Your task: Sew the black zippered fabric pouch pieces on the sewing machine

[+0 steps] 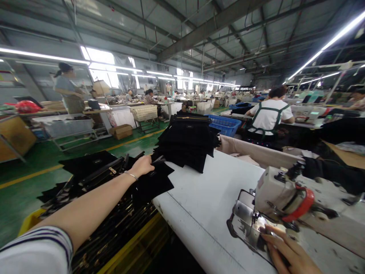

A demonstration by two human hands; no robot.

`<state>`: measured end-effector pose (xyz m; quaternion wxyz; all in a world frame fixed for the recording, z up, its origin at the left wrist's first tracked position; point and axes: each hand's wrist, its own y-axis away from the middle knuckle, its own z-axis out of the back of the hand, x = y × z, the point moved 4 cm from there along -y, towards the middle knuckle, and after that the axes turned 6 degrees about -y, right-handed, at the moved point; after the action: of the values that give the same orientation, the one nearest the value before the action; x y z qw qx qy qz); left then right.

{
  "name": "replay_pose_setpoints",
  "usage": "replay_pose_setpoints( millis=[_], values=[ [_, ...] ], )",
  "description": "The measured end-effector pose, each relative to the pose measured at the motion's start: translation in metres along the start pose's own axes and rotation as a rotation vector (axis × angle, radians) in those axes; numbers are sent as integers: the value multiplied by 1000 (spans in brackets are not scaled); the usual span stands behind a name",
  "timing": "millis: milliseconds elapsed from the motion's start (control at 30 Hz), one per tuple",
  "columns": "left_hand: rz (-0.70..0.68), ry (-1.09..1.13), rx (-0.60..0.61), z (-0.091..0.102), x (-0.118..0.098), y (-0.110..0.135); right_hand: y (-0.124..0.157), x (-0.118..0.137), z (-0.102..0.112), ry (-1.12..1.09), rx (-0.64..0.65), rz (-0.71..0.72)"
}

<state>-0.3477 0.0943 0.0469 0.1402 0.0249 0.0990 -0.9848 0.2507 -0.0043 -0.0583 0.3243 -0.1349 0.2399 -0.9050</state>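
My left hand (143, 166) reaches out to the left, its fingers closed on the edge of a black fabric panel (155, 182). That panel lies over a heap of similar black pieces, one with a zipper and gold-coloured pull (112, 171). A tall stack of black fabric panels (185, 139) rests on the white table (196, 194), just beyond this hand. My right hand (291, 249) is at the sewing machine (276, 190), fingers stretched out by the lit metal plate under its head. I see no cloth in the right hand; its lower part is cut off by the frame.
A yellow crate (134, 245) under the heap stands against the table's left side. Behind the table are a fabric-lined bin (251, 148) and a blue basket (225, 125). A co-worker in a green apron (269, 114) sits ahead; another person (67, 89) stands far left.
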Motion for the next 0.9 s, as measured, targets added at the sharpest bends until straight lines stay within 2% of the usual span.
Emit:
replay_pose_setpoints(
  millis=[100, 200, 267, 300, 333, 367, 400, 467, 500, 567, 633, 700, 800, 900],
  values=[
    [62, 58, -221, 34, 7, 12, 1, 3, -1, -27, 15, -36],
    [128, 128, -444, 73, 16, 34, 1, 2, -3, -73, 32, -88],
    [119, 202, -532, 95, 13, 55, -3, 5, 0, -101, 27, -118],
    [97, 269, -530, 101, 6, 67, -7, 10, 4, -113, 19, -118],
    [59, 384, -475, 104, -4, 79, -13, 19, 11, -126, 7, -110],
    [22, 519, -349, 102, -19, 92, -20, 32, 20, -145, -2, -85],
    [-5, 665, -176, 96, -38, 106, -29, 50, 32, -174, -11, -53],
    [-129, 877, 285, 78, -87, 140, -50, 93, 57, -273, -18, -12],
    [-207, 928, 468, 70, -113, 159, -60, 114, 69, -321, -33, -51],
    [-344, 1035, 662, 60, -157, 191, -77, 153, 87, -438, -54, -114],
    [-419, 1138, 737, 53, -188, 212, -87, 176, 94, -554, -53, -222],
    [-430, 1209, 760, 48, -207, 223, -86, 183, 95, -660, -52, -324],
    [-394, 1278, 783, 42, -220, 231, -74, 177, 94, -769, -12, -432],
    [-305, 1431, 850, 39, -226, 237, -63, 169, 99, -815, 34, -476]
  ],
)
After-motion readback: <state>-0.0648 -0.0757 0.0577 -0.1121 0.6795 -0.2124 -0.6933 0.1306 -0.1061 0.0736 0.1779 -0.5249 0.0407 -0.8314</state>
